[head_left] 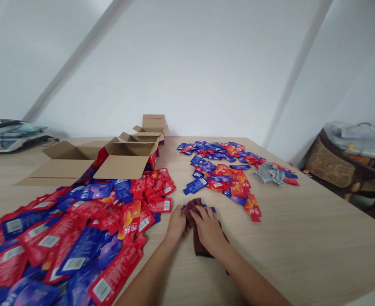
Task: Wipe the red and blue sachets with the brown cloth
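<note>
Near the front of the tabletop [289, 238], between the person's two hands, lay a brown cloth [200, 244], its upper part bunched and its lower part hanging back toward the body, so its long axis ran roughly away from the person. The left hand [176, 223] held it by the left edge with curled fingers; the right hand [208, 227] gripped it from the right, fingers bent over the bunched top. Neither was nearer: both touched it. A blue strip [213, 209] showed just beyond the fingers, too covered to name surely. The heaped packets [79, 242] lay left, the scattered packets [219, 178] farther off.
</note>
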Demonstrator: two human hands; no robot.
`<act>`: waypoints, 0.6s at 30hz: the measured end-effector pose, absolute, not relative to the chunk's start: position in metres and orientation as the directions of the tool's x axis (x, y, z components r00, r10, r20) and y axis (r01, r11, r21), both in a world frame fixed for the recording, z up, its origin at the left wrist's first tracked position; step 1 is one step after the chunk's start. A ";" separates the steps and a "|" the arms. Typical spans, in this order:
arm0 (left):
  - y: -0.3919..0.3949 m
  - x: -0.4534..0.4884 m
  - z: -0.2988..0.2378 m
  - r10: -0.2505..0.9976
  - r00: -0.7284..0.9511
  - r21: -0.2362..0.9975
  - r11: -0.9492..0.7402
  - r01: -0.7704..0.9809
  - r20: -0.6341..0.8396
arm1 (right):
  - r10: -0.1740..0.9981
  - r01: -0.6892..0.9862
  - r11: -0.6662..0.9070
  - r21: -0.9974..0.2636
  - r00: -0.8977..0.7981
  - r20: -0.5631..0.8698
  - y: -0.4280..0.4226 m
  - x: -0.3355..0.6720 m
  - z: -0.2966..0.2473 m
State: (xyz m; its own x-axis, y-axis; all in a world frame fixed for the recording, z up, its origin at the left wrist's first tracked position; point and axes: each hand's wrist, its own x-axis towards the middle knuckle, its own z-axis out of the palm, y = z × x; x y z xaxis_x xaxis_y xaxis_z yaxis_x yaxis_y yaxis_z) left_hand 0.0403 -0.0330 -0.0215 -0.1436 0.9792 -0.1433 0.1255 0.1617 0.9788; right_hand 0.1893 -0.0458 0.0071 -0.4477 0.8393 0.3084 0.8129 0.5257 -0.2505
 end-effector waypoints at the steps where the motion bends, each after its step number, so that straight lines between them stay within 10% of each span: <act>1: -0.033 0.040 -0.022 0.979 -0.153 0.979 0.159 0.131 -0.138 | 0.849 0.821 0.514 -0.247 -0.448 0.278 -0.044 0.189 0.008; 8: -0.031 0.034 -0.022 0.976 -0.189 0.994 0.112 -0.006 -0.111 | 0.951 0.936 0.254 -0.245 -0.195 0.240 -0.004 0.228 -0.006; 18: -0.032 0.030 -0.014 0.964 -0.210 0.987 -0.162 0.009 0.161 | 0.842 0.640 0.329 -0.694 0.134 0.522 0.007 0.255 -0.013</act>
State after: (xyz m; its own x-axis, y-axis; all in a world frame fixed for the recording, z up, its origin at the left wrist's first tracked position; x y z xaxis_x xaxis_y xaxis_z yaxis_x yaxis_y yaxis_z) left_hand 0.0298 -0.0319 -0.0142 -0.2098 0.9644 0.1607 0.0090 -0.1625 0.9867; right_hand 0.2554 0.0074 -0.0132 0.1341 0.8420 0.5225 0.6401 0.3289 -0.6943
